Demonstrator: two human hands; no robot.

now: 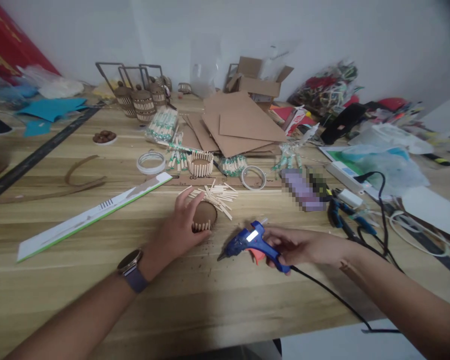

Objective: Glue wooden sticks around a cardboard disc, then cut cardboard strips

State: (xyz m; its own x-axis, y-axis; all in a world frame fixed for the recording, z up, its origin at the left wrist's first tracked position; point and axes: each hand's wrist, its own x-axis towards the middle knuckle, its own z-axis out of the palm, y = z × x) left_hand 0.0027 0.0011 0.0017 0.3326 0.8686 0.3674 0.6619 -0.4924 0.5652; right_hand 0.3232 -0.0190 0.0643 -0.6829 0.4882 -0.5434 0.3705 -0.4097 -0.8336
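My right hand is wrapped round the handle of a blue hot glue gun. Its nozzle points down and left, and a glue stick pokes out at the back. My left hand, with a watch on the wrist, grips a round brown cardboard base between thumb and fingers. Short wooden sticks stand in a row along the near edge of that base. Just behind lies a loose pile of cut wooden sticks. Farther back stands a ring of upright sticks around a brown base.
Cardboard sheets are stacked at the back, with finished stick baskets to their left. Rolls of tape flank the middle. A white-and-green strip lies left. At right are pliers, a power strip and cables. The gun's cord trails rightward.
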